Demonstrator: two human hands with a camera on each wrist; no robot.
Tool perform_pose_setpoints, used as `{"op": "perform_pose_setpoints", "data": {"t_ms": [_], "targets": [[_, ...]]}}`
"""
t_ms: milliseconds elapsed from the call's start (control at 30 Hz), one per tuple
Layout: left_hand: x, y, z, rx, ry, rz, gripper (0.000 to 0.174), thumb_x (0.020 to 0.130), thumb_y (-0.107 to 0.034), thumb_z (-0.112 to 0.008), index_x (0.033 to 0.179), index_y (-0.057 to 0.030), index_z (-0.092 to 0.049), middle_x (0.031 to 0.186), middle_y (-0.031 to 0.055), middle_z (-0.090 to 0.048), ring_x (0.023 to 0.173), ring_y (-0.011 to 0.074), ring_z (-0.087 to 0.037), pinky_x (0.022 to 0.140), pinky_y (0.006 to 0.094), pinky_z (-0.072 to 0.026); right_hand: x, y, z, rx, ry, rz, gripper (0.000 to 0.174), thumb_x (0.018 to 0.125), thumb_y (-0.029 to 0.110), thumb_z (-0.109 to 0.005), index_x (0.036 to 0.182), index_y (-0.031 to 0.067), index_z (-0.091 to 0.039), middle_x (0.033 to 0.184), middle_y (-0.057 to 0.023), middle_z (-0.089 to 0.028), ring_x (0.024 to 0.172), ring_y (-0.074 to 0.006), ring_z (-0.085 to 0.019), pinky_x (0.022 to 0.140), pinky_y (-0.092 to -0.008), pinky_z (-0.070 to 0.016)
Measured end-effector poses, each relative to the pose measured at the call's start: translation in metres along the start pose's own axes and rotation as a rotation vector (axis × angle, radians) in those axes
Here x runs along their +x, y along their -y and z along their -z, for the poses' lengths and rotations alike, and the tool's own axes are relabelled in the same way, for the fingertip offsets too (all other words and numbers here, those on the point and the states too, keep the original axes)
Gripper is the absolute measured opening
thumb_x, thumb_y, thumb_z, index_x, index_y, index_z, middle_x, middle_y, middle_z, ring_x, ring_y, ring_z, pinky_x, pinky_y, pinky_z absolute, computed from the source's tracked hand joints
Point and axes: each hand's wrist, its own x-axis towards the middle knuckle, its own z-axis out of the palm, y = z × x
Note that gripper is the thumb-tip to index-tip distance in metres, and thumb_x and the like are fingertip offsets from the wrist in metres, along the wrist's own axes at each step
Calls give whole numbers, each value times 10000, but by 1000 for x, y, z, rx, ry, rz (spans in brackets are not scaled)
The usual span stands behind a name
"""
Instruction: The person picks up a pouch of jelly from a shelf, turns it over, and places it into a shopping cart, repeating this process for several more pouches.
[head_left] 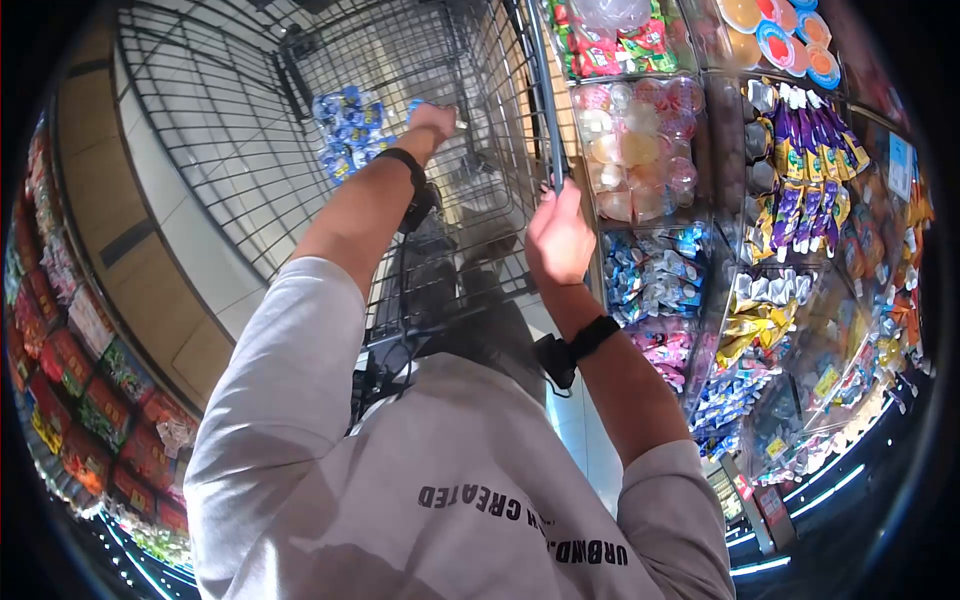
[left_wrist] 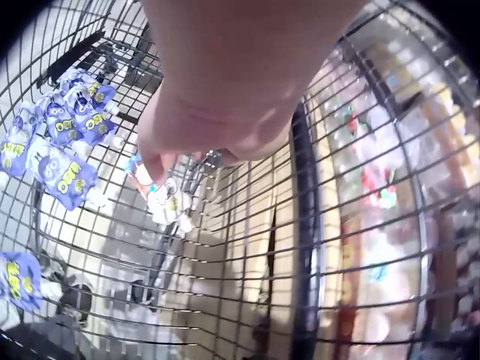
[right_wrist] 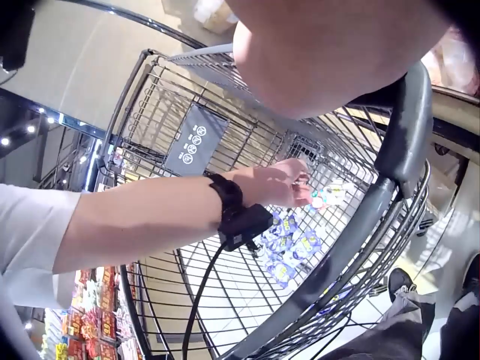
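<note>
My left hand [head_left: 435, 122] reaches down into a wire shopping cart [head_left: 220, 150]. Its fingers pinch a small white pouch [left_wrist: 171, 204] with a blue part near the fingertips; the palm hides some of it. Beside that hand, several blue-and-white spouted pouches [head_left: 348, 130] with yellow lettering lie in a cluster on the cart's wire floor. One more blue pouch [left_wrist: 21, 279] lies apart at the lower left of the left wrist view. My right hand [head_left: 562, 235] grips the cart's dark rim on the shelf side, its fingers curled over the bar.
Shelf bins to the right hold clear cups of jelly [head_left: 640, 140], purple-and-yellow packs [head_left: 805, 140] and blue pouches [head_left: 655, 275]. Another shelf of red packets [head_left: 105, 415] runs along the left. A grey sign panel [right_wrist: 196, 139] hangs on the cart's end.
</note>
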Motion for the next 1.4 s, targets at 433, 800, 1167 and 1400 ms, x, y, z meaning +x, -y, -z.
{"op": "perform_pose_setpoints", "data": {"t_ms": [433, 800, 1167, 1400], "targets": [[38, 8, -71, -32, -320, 261, 408, 925, -154, -458, 1333, -149, -485, 1426, 71, -450, 1373, 264, -389, 1105, 441, -353, 1, -10, -7, 190, -47, 111, 434, 777, 32, -572, 1205, 10, -510, 955, -199, -667, 693, -371, -658, 590, -434, -537], [9, -1, -38, 279, -144, 292, 316, 933, -218, -469, 1196, -231, -642, 1255, 36, -547, 1232, 226, -475, 1111, 435, -298, -1, -10, 4, 254, -49, 94, 436, 751, 49, -605, 1171, 23, -490, 962, -154, -636, 787, -330, -667, 646, -419, -543], [-34, 9, -6, 112, -63, 373, 270, 958, -266, -468, 1142, -157, -632, 1261, 80, -612, 1169, 283, -588, 958, 425, -478, -4, -13, 13, 379, -107, 127, 349, 762, 70, -586, 1100, 15, -523, 906, -154, -642, 775, -338, -667, 656, -430, -548], [-115, -24, 44, -252, -147, 299, 434, 825, -407, -685, 1080, -56, -686, 1081, 191, -693, 1002, 363, -662, 834, 437, -515, -8, -15, 24, 404, 87, 58, 325, 812, 160, -574, 1076, -8, -486, 930, -197, -634, 838, -384, -659, 749, -457, -538]]}}
